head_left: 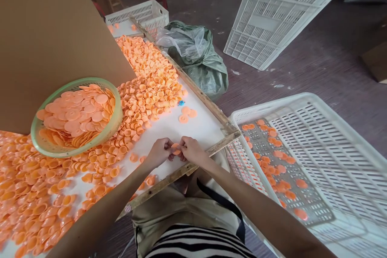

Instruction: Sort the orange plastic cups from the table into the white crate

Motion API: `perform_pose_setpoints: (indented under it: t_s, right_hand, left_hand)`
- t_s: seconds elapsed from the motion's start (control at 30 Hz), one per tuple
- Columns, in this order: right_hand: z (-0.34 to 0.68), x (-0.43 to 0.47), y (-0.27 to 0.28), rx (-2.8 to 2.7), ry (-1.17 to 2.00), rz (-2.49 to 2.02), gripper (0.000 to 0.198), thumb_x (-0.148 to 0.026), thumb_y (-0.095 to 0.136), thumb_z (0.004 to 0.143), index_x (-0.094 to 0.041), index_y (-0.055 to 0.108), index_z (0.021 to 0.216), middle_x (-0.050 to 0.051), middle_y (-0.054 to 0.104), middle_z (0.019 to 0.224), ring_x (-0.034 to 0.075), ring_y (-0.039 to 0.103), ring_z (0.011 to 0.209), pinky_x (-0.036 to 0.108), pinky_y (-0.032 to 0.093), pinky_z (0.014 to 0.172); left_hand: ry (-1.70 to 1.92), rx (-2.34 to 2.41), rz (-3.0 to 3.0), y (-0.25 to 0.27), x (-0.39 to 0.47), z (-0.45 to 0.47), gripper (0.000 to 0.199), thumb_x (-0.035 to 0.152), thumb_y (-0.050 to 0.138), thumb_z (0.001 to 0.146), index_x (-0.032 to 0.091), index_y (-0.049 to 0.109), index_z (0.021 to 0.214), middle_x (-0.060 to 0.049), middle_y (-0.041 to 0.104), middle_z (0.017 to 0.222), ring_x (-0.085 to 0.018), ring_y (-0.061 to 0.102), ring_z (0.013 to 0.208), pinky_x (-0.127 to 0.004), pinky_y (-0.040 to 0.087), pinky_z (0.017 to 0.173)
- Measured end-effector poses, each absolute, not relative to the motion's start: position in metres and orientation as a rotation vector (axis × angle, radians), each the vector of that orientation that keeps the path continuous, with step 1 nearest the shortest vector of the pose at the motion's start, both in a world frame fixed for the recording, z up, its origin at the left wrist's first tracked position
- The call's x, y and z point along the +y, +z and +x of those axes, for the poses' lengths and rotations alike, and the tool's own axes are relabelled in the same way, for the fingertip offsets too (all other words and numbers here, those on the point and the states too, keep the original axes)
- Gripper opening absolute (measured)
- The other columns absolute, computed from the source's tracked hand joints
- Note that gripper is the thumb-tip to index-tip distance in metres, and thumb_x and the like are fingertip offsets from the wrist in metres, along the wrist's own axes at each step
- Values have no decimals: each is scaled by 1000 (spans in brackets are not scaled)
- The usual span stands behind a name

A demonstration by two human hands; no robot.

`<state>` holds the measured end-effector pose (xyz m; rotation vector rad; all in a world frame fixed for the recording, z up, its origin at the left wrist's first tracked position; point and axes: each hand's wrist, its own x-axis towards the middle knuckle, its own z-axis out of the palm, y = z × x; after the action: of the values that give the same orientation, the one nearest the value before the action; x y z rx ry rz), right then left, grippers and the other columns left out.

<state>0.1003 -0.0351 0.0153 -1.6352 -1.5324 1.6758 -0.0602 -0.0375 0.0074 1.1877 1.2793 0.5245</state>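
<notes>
Between the fingers of both hands is a small round orange plastic disc [175, 148], held just above the table's near edge. My left hand [161, 151] pinches it from the left, and my right hand [189, 149] grips its right side. Whether a second part sits under the disc is hidden by my fingers. Left of my hands lies a wide heap of orange plastic cups [151, 84]. A pale green basket [117, 109] full of flat orange discs [75, 109] stands amid the heap. Several loose discs [183, 118] and a small blue piece [181, 102] lie beyond my hands.
A wooden strip [208, 102] edges the white table [205, 129]. At my right, a large white crate [329, 129] holds scattered orange pieces. Tall white crates [266, 20], a green sack [211, 68] and another crate [157, 12] stand farther off. Brown cardboard [60, 28] rises at left.
</notes>
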Motion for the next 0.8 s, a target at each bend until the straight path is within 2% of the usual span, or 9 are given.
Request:
perform_pose_setpoints:
  t_s: [0.1, 0.23, 0.37, 0.47, 0.63, 0.73, 0.8]
  right_hand:
    - [99, -27, 25, -1523, 1794, -1750, 10, -19, 47, 85, -12, 46, 79, 7, 61, 63, 18, 59, 48, 27, 49, 43]
    - [97, -15, 43, -1663, 1975, -1862, 20, -20, 47, 84, -8, 51, 69, 13, 61, 63, 18, 57, 45, 27, 47, 42]
    - [95, -10, 49, -1720, 1936, -1944, 17, -18, 51, 79, -5, 55, 69, 14, 61, 62, 18, 56, 44, 28, 47, 45]
    - [95, -15, 48, -1698, 1910, -1943, 18, -21, 50, 81, -6, 55, 72, 13, 62, 64, 18, 56, 45, 29, 47, 45]
    - [93, -34, 47, -1772, 1654, -1848, 12, -20, 46, 84, -12, 52, 78, 6, 60, 61, 14, 53, 45, 23, 40, 45]
    - [104, -44, 47, -1817, 1311, -1702, 19, -22, 44, 87, -13, 50, 71, 3, 57, 58, 10, 50, 49, 20, 36, 51]
    - [129, -52, 49, -1740, 1050, -1613, 25, -27, 44, 88, -12, 50, 69, 3, 57, 59, 8, 49, 52, 20, 35, 54]
  left_hand:
    - [446, 1317, 1174, 15, -31, -58, 5, 9, 54, 78, 8, 50, 80, -7, 60, 63, -15, 58, 51, -27, 49, 47]
    - [309, 1322, 1114, 25, -20, -56, 7, 3, 53, 74, 6, 51, 79, -8, 60, 62, -16, 58, 50, -28, 50, 48]
    - [286, 1372, 1132, 27, -18, -55, 10, 0, 53, 71, 7, 51, 79, -8, 60, 61, -17, 58, 50, -28, 50, 47]
    - [350, 1408, 1136, 25, -24, -53, 10, 1, 52, 72, 8, 50, 79, -6, 58, 60, -16, 57, 50, -27, 49, 47]
    - [476, 1440, 1263, 20, -42, -47, 2, 10, 47, 80, 11, 48, 82, -4, 56, 61, -14, 54, 49, -23, 43, 43]
    - [614, 1415, 1437, 24, -55, -47, 24, 29, 49, 86, 11, 51, 103, -3, 57, 68, -12, 53, 53, -22, 42, 49]
    - [700, 1413, 1563, 31, -65, -58, 39, 37, 52, 85, 13, 49, 115, -4, 59, 78, -11, 54, 61, -22, 43, 57]
